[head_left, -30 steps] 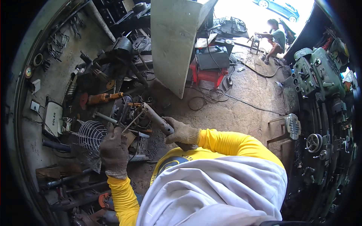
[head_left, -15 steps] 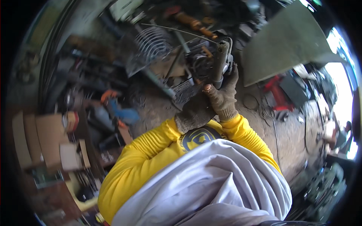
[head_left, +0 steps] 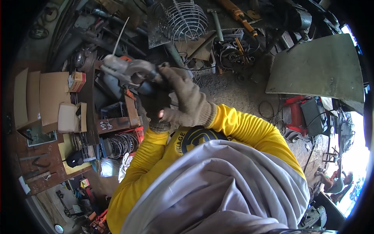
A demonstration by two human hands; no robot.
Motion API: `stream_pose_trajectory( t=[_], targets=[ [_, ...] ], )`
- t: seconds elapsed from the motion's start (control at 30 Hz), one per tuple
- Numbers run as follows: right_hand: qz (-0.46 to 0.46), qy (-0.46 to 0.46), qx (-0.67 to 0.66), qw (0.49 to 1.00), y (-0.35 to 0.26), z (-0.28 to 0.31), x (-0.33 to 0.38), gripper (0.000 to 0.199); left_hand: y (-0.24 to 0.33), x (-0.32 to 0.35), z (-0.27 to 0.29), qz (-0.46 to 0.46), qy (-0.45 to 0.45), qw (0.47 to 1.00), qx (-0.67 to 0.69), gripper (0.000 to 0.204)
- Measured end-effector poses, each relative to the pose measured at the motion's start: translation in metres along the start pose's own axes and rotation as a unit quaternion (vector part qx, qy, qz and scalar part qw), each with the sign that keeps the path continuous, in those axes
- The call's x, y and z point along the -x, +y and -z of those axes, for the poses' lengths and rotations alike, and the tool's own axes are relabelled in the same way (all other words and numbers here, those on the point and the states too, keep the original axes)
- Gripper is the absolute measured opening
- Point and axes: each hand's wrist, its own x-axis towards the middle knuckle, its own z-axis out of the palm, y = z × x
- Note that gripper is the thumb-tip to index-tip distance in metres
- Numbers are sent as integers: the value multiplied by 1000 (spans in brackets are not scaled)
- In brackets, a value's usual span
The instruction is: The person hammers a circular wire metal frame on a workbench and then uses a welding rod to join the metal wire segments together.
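Bare, dusty brown-grey floor [head_left: 233, 95] opens in the head view to the upper right of the hands, bounded by scrap metal above and the lower edge of a large grey-green flat panel [head_left: 315, 68] at right. Near that panel, a red plastic stool [head_left: 294, 113] narrows the room. Left of the hands, crowded metal parts and an open brown cardboard box [head_left: 52, 93] on a reddish-brown wooden table [head_left: 39, 150] leave little clearance. Up front, a blurred grey metal tool with a curved end [head_left: 134, 70] points left, a thin pale rod [head_left: 121, 37] rising beside its tip. The right hand [head_left: 187, 89], in a brown knitted glove, curls around its near end; the left hand [head_left: 156, 104], dark-gloved, is partly hidden, its grip impossible to tell.
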Motion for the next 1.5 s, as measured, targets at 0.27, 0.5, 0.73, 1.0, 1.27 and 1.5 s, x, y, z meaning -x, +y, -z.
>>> stream_pose_trajectory(
  t=[0.27, 0.5, 0.73, 1.0, 1.27, 1.5],
  targets=[
    [-83, -83, -21, 993, 61, -11, -20, 75, -88, -46, 115, -70, 92, 944, 309, 37],
    [-301, 70, 16, 951, 145, 11, -26, 56, -177, -119, 231, 123, 195, 776, 587, 37],
    [-315, 215, 57, 922, 156, 34, -55, 52, -177, -175, 260, 85, 88, 959, 254, 46],
    [-337, 345, 110, 869, 160, 77, -117, 42, -219, -218, 330, -110, 63, 959, -253, 43],
    [-340, 126, 554, 749, 249, 155, -176, 45, -176, -217, 336, -300, -41, 600, -741, 41],
    [-333, -66, 611, 715, 327, 195, -213, 28, -130, -192, 295, -258, 19, 638, -725, 30]
  ],
)
